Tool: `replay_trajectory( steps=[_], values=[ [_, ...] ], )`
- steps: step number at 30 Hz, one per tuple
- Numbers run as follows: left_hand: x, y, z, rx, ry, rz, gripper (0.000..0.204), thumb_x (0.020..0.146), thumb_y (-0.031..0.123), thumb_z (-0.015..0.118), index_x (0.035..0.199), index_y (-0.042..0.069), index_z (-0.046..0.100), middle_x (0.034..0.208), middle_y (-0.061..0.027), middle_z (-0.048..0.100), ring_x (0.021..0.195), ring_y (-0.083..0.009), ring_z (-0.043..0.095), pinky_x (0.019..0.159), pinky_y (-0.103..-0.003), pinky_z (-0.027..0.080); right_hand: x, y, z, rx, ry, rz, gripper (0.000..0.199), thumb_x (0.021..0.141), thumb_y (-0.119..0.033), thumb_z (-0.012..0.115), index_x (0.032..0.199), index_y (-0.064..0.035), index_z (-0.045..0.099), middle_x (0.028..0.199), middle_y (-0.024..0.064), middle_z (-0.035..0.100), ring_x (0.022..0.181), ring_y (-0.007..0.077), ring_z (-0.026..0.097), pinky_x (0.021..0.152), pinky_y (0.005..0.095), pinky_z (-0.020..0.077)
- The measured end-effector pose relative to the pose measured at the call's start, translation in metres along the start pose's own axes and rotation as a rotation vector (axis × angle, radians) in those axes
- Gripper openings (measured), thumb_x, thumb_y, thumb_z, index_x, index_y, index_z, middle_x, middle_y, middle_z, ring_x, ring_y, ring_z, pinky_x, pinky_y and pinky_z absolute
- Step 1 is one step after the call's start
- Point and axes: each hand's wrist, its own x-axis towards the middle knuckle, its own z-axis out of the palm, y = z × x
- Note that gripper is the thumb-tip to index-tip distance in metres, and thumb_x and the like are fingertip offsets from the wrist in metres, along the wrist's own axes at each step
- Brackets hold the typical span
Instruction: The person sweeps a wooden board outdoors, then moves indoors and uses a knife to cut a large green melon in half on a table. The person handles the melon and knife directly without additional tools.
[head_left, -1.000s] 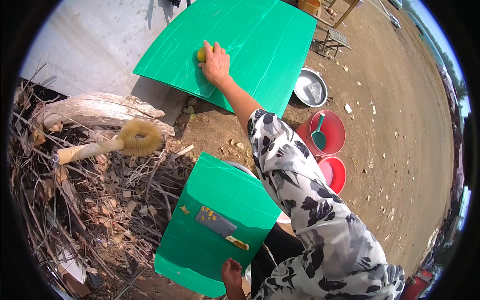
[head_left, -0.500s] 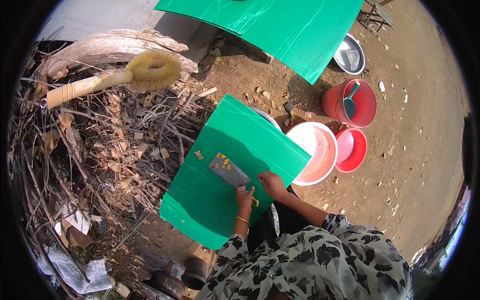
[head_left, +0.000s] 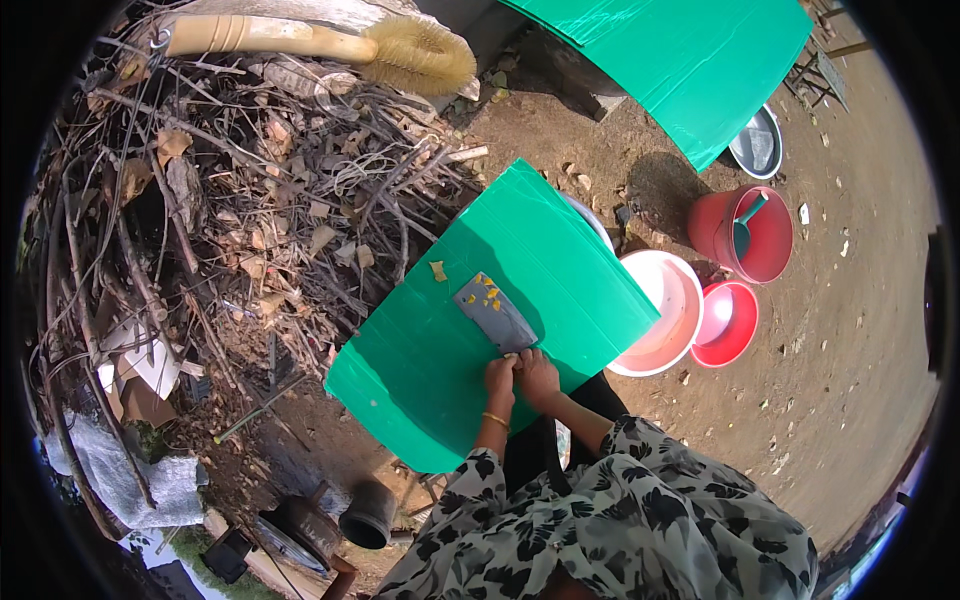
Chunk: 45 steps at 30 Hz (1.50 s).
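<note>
My left hand (head_left: 499, 379), with a yellow bangle at its wrist, is closed, its fingertips pressed against those of my right hand (head_left: 538, 377). My right hand is also curled shut. Whatever lies between the fingers is too small to make out. Just beyond them is a flat grey rectangular slab (head_left: 505, 325) with several small yellow pieces (head_left: 486, 292) on its far half. The slab rests on a green corrugated sheet (head_left: 570, 280), and a loose yellowish scrap (head_left: 438, 270) lies left of it.
To the right stand a pale pink basin (head_left: 655, 362), a small red basin (head_left: 748, 330) and a red bucket (head_left: 705, 222) holding a green scoop (head_left: 741, 238). A heap of sticks (head_left: 250, 200) fills the left, with a round brush (head_left: 420, 58) on top. Another green sheet (head_left: 690, 70) lies beyond.
My hands have come together at the slab's near end; before, they were apart. The small yellow item near my left hand no longer shows. The whole view has shifted.
</note>
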Motion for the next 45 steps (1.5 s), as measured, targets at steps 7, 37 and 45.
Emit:
replay_trajectory(
  steps=[7,37,45],
  values=[
    [-0.017,-0.031,-0.022,-0.248,-0.079,-0.003,0.026,0.098,0.024,0.061,0.119,0.009,0.064,0.108,-0.0055,0.068,0.102,-0.0204,0.067,0.086,-0.036,0.052,0.005,0.001,-0.008,-0.149,0.035,-0.051,0.023,0.087,-0.016,0.064,0.102,-0.0056,0.049,0.103,0.0157,0.057,0.101,0.0335,0.062,0.082,0.0475,0.0512],
    [-0.261,-0.069,-0.267,-1.368,-0.308,0.564,0.026,0.100,0.015,0.062,0.126,0.010,0.059,0.121,-0.0060,0.067,0.111,-0.0208,0.066,0.095,-0.038,0.060,-0.148,-0.035,-0.101,0.093,0.433,-0.322,0.020,0.090,-0.016,0.069,0.092,-0.0006,0.058,0.073,0.0241,0.060,0.064,0.0414,0.059,0.060,0.0460,0.0458],
    [-0.305,0.087,-0.308,-1.377,-0.411,0.721,0.023,0.097,0.005,0.060,0.117,-0.004,0.056,0.120,-0.0159,0.063,0.114,-0.0285,0.063,0.105,-0.044,0.057,-0.191,-0.100,-0.164,0.366,0.480,-0.349,0.024,0.095,-0.016,0.069,0.089,-0.0016,0.052,0.068,0.0079,0.056,0.058,0.0152,0.051,0.054,0.0344,0.0442]
  ],
)
